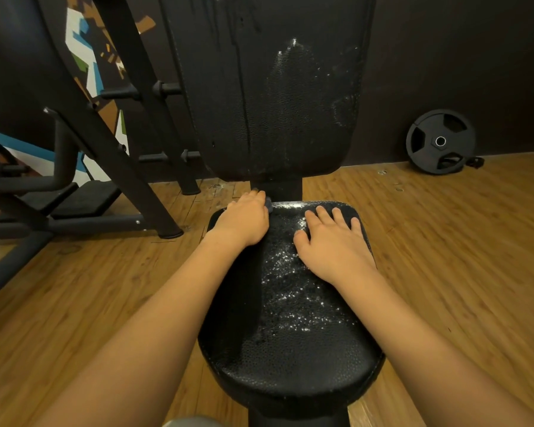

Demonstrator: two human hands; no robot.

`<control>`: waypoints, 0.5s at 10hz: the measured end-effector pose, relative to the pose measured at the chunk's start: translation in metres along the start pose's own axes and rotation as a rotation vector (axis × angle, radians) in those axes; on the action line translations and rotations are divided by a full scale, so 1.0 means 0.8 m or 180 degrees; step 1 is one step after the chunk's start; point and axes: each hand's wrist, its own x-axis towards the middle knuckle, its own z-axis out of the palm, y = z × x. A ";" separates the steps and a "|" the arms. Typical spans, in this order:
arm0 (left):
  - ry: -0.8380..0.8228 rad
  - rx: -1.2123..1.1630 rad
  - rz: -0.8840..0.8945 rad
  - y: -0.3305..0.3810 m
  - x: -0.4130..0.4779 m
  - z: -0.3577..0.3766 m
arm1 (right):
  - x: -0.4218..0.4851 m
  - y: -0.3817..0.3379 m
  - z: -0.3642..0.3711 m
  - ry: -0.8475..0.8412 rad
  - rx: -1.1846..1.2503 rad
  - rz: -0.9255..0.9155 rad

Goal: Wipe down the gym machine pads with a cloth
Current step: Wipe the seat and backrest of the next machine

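Wooden gym flooring surrounds a wet black textured vinyl seat pad (290,349), its long axis running from the person toward the upright black backrest pad (275,103). The left hand (244,220) grips a small dark grey cloth (269,205) at the pad's far-left corner; the right hand (330,241) presses flat, fingers spread. Most droplets lie right of the cloth and nearer the body

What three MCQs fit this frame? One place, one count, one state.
1. Left hand is at: A back pad; B seat's far left corner; C floor.
2. Plates in view: A one; B two; C three.
3. Right hand is: A fisted; B gripping a cloth; C flat, fingers spread.
Answers: B, it sits on the seat corner; A, only one plate shows, at right; C, its palm lies on the seat.
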 end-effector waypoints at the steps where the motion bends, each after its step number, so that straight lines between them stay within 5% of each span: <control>1: 0.0057 0.0113 0.0032 0.001 -0.019 0.007 | -0.001 0.000 -0.001 -0.0017 -0.0009 0.0014; 5: 0.0006 -0.0065 -0.0035 0.004 -0.003 -0.001 | 0.001 -0.001 -0.002 -0.0012 -0.0004 0.0024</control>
